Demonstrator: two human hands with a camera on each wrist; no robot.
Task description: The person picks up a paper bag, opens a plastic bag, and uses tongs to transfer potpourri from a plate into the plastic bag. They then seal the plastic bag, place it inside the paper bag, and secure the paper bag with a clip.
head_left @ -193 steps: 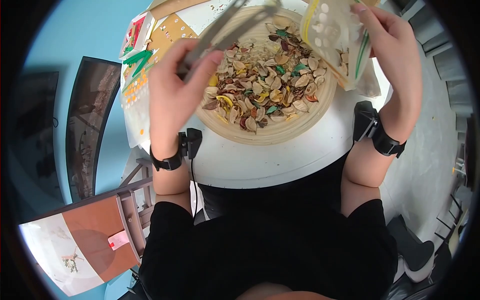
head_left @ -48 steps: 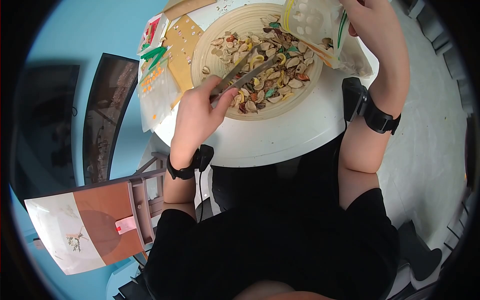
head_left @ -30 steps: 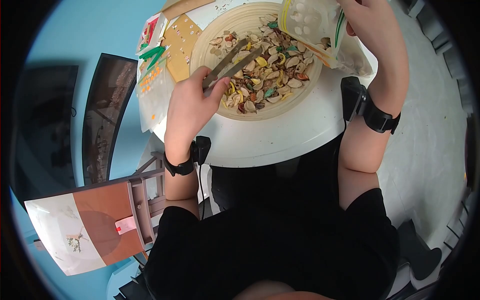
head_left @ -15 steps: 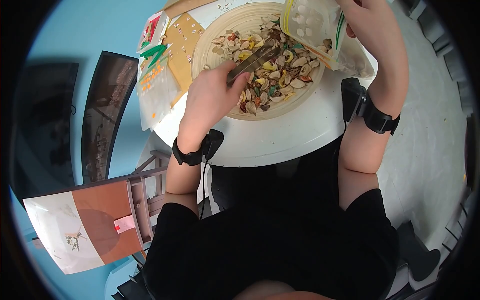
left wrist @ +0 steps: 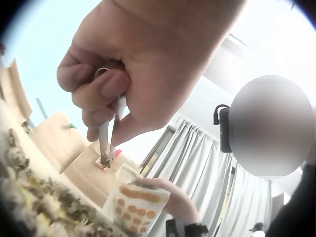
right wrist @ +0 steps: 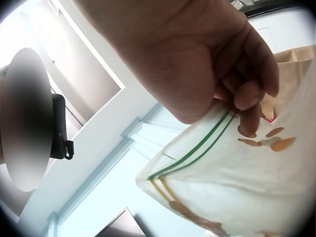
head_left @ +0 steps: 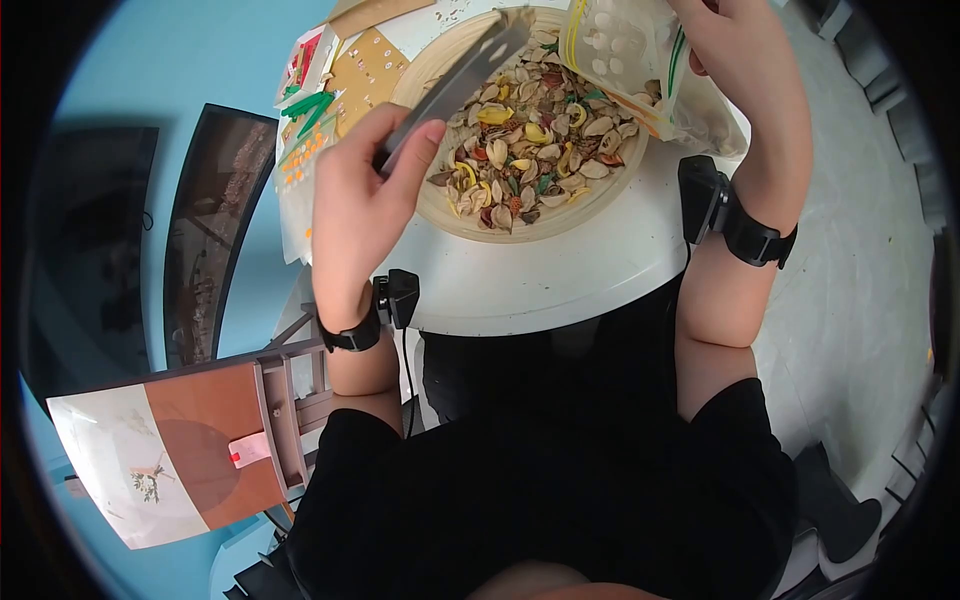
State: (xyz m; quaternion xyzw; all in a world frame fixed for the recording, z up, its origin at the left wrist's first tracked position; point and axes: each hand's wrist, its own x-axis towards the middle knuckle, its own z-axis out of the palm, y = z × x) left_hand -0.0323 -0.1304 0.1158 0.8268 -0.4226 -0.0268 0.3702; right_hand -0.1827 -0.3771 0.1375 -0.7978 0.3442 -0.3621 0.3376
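Note:
My left hand (head_left: 370, 190) grips a pair of metal tongs (head_left: 455, 90), raised over the far left part of a round pale wooden plate (head_left: 570, 228). The tong arms are squeezed nearly together, with small brownish dried bits (left wrist: 105, 161) at the tips in the left wrist view. Spread over the plate is potpourri (head_left: 535, 150): dried beige petals with yellow, green and red pieces. At the plate's right edge, my right hand (head_left: 740, 45) pinches the top edge of a see-through zip bag (right wrist: 227, 177), holding its mouth apart. Some dried pieces lie inside the bag.
On the table (head_left: 540, 290) left of the plate lie a brown patterned paper bag (head_left: 368, 75), green strips (head_left: 312, 105), an orange-dotted plastic bag (head_left: 300, 190) and a small box (head_left: 305, 60) with red contents. A chair (head_left: 280, 410) stands to the left.
The tongs first went up toward the bag, came back into the potpourri, opened, closed on some bits, and now are lifted up and away. The right hand keeps the bag in place.

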